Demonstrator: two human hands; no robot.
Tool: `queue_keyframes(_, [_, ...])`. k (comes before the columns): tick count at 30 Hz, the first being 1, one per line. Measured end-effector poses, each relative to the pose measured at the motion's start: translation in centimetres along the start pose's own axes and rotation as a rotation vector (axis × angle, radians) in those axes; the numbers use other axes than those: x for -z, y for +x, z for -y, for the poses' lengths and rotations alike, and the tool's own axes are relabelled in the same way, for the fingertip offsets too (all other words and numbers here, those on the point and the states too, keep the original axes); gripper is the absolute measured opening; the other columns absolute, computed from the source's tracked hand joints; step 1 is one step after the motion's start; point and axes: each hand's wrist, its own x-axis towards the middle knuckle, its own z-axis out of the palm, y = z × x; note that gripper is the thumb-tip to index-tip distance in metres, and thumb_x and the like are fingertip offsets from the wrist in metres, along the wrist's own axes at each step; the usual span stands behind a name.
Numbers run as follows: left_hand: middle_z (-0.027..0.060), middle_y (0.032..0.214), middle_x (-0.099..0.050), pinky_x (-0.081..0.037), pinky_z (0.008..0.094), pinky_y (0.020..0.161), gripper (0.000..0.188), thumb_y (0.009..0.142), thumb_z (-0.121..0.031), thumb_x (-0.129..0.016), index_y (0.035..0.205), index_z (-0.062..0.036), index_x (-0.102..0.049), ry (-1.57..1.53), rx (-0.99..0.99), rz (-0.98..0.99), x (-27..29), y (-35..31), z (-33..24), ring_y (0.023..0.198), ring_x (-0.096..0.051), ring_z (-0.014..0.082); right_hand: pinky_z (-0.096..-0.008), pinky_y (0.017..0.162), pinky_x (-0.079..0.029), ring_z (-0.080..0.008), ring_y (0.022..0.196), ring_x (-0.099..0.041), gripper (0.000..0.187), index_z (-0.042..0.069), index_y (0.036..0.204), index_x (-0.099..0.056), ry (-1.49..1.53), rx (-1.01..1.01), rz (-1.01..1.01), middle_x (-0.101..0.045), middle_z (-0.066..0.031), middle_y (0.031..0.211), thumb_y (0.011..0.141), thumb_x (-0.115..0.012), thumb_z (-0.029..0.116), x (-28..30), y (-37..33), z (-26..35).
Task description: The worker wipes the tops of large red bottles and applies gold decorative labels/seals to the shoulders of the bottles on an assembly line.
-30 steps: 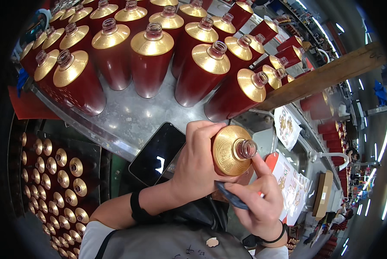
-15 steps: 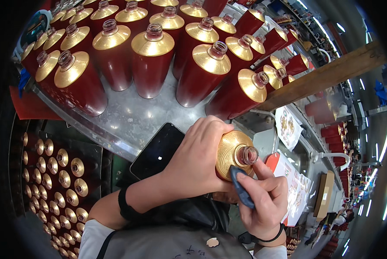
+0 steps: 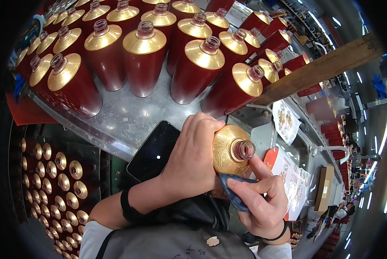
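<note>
In the left hand's (image 3: 193,153) grip, a gold-topped bottle (image 3: 226,153); in the right hand's (image 3: 264,203) pinch, a blue cloth (image 3: 234,191).

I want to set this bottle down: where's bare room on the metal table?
For the held bottle: bare metal table shows between the front red bottles, the black-screened device and the raised edge. Crowded: the rear bottles, overlapping in view.

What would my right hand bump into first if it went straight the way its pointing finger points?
Probably the glass neck of the gold-topped bottle that your left hand holds. Your right hand looks very close, maybe touching already; depth is hard to judge.
</note>
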Motion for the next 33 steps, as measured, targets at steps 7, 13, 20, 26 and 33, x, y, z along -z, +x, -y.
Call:
queue_keyframes(7, [0.0168, 0.113, -0.051, -0.044, 0.0416, 0.09, 0.083, 0.058, -0.02, -0.093, 0.122, -0.0023, -0.043, -0.008, 0.011, 0.006, 0.2, -0.2, 0.0, 0.103, -0.054, 0.0333, -0.0441, 0.094, -0.058, -0.0421, 0.097, -0.069, 0.044, 0.0, 0.104, -0.076, -0.105, 0.087, -0.019, -0.053, -0.01, 0.087, 0.061, -0.074, -0.007, -0.7, -0.2, -0.1])
queue_keyframes(13, [0.0184, 0.111, -0.049, -0.042, 0.0467, 0.092, 0.096, 0.047, -0.032, -0.095, 0.121, 0.0001, -0.043, -0.048, 0.006, -0.011, -0.1, -0.1, 0.1, 0.104, -0.051, 0.0391, -0.0455, 0.096, -0.056, -0.0421, 0.097, -0.068, 0.046, -0.002, 0.105, -0.075, -0.204, 0.16, -0.042, -0.053, -0.0122, 0.09, 0.06, -0.074, -0.007, -1.1, -0.1, -0.5])
queue_keyframes(20, [0.0191, 0.11, -0.049, -0.043, 0.0463, 0.09, 0.095, 0.048, -0.031, -0.095, 0.121, 0.0009, -0.043, -0.045, -0.004, -0.017, -0.1, 0.0, -0.1, 0.102, -0.051, 0.0389, -0.043, 0.095, -0.056, -0.0416, 0.1, -0.067, 0.045, 0.0, 0.106, -0.076, -0.142, 0.074, -0.032, -0.055, -0.0117, 0.084, 0.061, -0.076, -0.005, -0.5, -0.1, -0.4])
queue_keyframes(26, [0.0195, 0.11, -0.049, -0.043, 0.0468, 0.09, 0.094, 0.05, -0.032, -0.095, 0.121, 0.0012, -0.043, -0.049, -0.004, -0.032, 0.0, -0.1, -0.1, 0.102, -0.052, 0.0391, -0.0465, 0.099, -0.055, -0.0319, 0.09, -0.069, 0.036, 0.0, 0.101, -0.076, 0.0, -0.021, -0.031, -0.054, -0.0115, 0.083, 0.065, -0.076, -0.008, -0.1, 0.1, -0.3])
queue_keyframes(33, [0.0189, 0.12, -0.049, -0.044, 0.0425, 0.094, 0.09, 0.057, -0.025, -0.096, 0.124, -0.0005, -0.041, 0.013, 0.023, -0.105, -0.8, -1.1, 0.1, 0.111, -0.052, 0.0334, -0.0523, 0.103, -0.052, -0.0253, 0.078, -0.066, 0.042, 0.001, 0.106, -0.075, -0.051, 0.031, 0.156, -0.053, -0.0095, 0.078, 0.065, -0.077, -0.005, 0.5, 0.4, 0.4])
